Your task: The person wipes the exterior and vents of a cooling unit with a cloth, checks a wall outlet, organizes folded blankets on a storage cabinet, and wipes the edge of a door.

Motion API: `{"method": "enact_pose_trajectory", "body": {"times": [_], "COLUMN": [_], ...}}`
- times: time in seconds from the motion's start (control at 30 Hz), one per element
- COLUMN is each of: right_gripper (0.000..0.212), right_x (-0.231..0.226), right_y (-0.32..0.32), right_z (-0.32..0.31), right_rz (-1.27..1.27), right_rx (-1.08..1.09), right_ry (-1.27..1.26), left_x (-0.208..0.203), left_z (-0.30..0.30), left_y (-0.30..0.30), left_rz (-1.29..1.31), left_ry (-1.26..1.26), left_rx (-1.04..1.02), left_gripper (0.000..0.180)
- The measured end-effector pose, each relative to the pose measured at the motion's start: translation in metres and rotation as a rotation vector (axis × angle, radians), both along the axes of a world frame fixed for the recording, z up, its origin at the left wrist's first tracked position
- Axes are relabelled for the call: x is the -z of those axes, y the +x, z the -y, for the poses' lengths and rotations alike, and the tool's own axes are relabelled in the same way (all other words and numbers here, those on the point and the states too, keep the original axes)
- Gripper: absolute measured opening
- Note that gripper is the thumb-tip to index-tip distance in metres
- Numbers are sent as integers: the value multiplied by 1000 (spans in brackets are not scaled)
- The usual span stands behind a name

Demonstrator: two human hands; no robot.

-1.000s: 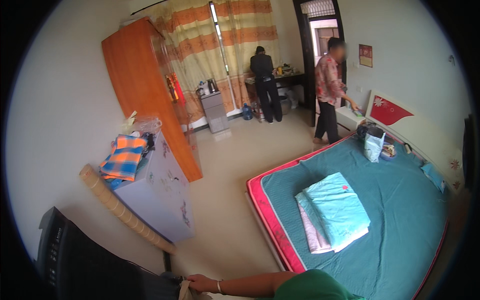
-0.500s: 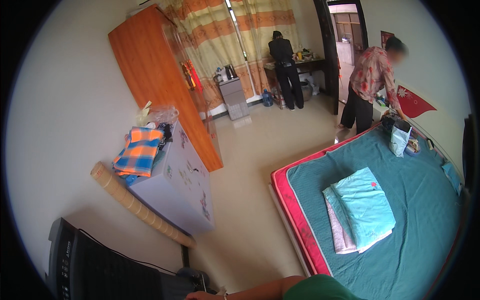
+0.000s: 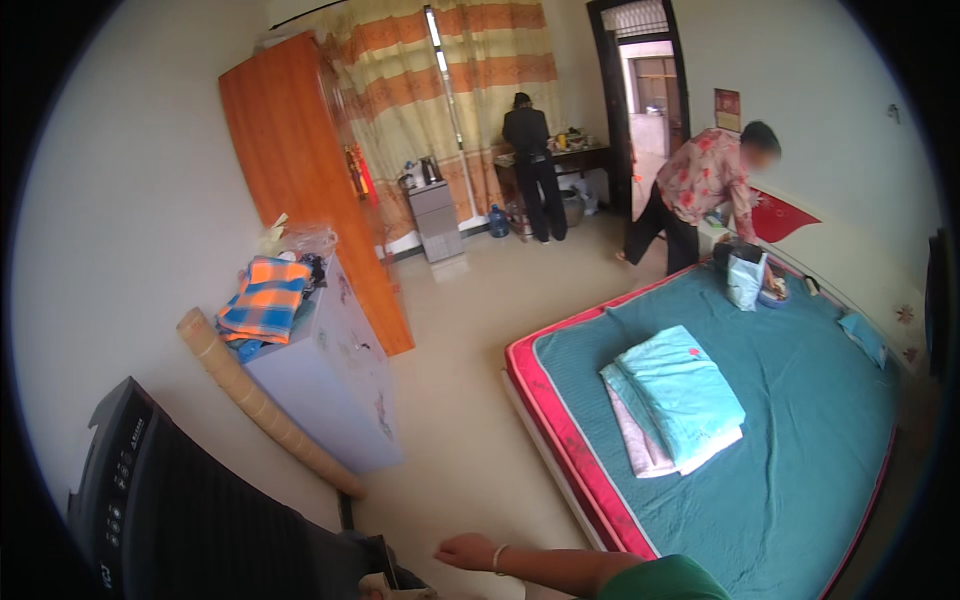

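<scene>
My right hand (image 3: 468, 552) reaches leftward from the lower edge, over the strip of floor between the bed and a dark appliance. A pale bracelet (image 3: 498, 559) circles its wrist, and a green sleeve (image 3: 668, 582) covers the upper arm. The fingers look loosely curled, with nothing showing in them. Nearest to it, at the lower left, is the tall dark appliance (image 3: 200, 480) with a panel of small symbols. Beside that appliance, a beige object (image 3: 385, 588) is cut off by the lower edge; its kind is unclear. My left hand is out of sight.
Folded turquoise and pink bedding (image 3: 675, 400) lies on the green-covered bed (image 3: 790, 430). A rolled mat (image 3: 265, 405) leans by a white cabinet (image 3: 325, 385), near an orange wardrobe (image 3: 290, 150). One person (image 3: 700, 185) bends over a bag (image 3: 746, 275); another (image 3: 530, 150) stands at the far table.
My right hand has moved away from the dark appliance, rightward and up. The view has shifted. The person by the bed has changed stance and still bends over the bag.
</scene>
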State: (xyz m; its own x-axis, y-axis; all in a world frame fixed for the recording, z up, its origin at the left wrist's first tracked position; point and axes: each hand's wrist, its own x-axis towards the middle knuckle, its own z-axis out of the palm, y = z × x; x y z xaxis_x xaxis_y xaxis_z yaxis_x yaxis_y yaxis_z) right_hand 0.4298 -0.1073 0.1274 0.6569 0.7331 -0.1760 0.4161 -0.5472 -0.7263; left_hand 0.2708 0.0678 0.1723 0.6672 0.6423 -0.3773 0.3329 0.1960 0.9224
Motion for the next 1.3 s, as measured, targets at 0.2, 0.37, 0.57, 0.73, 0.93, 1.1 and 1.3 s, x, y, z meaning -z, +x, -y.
{"method": "enact_pose_trajectory", "body": {"times": [0.2, 0.37, 0.57, 0.73, 0.93, 1.1, 1.3], "right_gripper": [22, 24, 23, 23, 23, 23, 23], "right_x": [128, 165, 199, 222, 250, 270, 287], "right_y": [-112, -171, -184, -185, -186, -190, -192], "right_z": [114, 156, 170, 172, 162, 160, 170], "right_rz": [68, -137, -283, -374, -459, -524, -578], "right_rx": [-361, -546, -404, -307, -157, -79, -5], "right_ry": [-587, -850, -827, -742, -635, -577, -534], "left_x": [27, 43, 26, 38, 99, 82, 149], "left_z": [11, 30, 58, 64, 44, 69, 50], "left_y": [-50, -66, -65, -67, -83, -71, -111], "left_rz": [31, -33, -181, -92, -230, -296, -335], "left_ry": [-272, -371, -384, -459, -515, -593, -822], "left_rx": [-9, 40, 46, 106, 27, -30, -1], "left_gripper": [43, 42, 43, 44, 39, 29, 30]}}
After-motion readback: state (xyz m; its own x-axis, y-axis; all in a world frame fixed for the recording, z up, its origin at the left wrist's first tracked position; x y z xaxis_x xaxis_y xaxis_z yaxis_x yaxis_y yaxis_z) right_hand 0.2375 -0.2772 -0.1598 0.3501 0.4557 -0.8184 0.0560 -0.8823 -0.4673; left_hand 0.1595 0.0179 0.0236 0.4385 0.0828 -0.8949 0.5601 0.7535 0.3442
